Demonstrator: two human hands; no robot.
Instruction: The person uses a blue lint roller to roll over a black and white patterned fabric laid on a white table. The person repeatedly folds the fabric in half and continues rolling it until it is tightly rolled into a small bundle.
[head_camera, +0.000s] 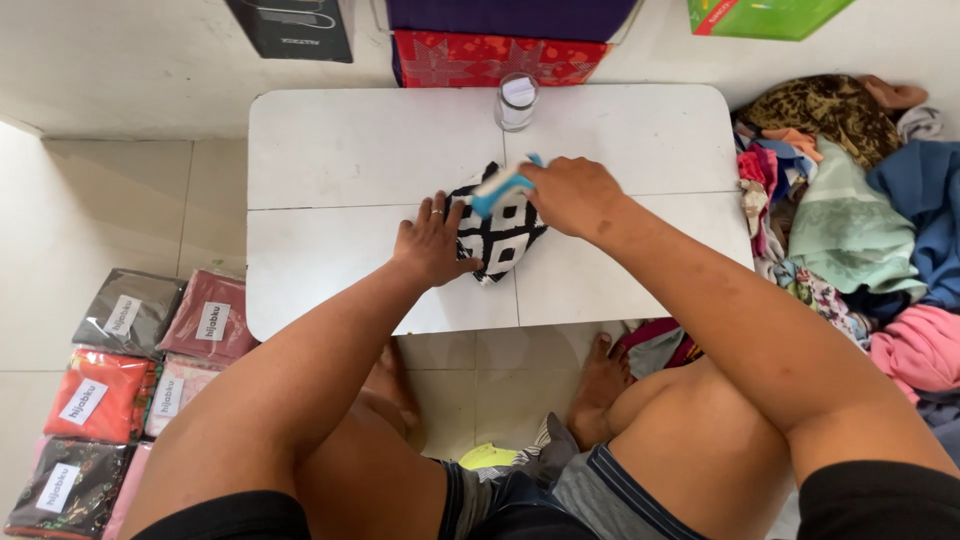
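Head view looks straight down on a low white folding table, with the person sitting on the floor behind it, knees up at the bottom of the frame. Dead centre of the table sits a folded black-and-white patterned cloth. The left hand is pressed flat on the cloth's 9 o'clock edge, fingers spread, gripping nothing, just pinning it down. The right hand comes in from 3 o'clock and is clamped around a small blue-and-white handheld tool, which rests on the top of the cloth at about 12 o'clock. Can't really tell what kind of tool it is from here, the hand covers half of it.

At 12 o'clock from the cloth, near the table's far edge, stands a clear glass. Off the table at 3 o'clock is a big messy pile of coloured clothes on the floor. Down at 8 o'clock there's a neat bunch of folded fabrics in clear plastic bags, laid out on the tiles.
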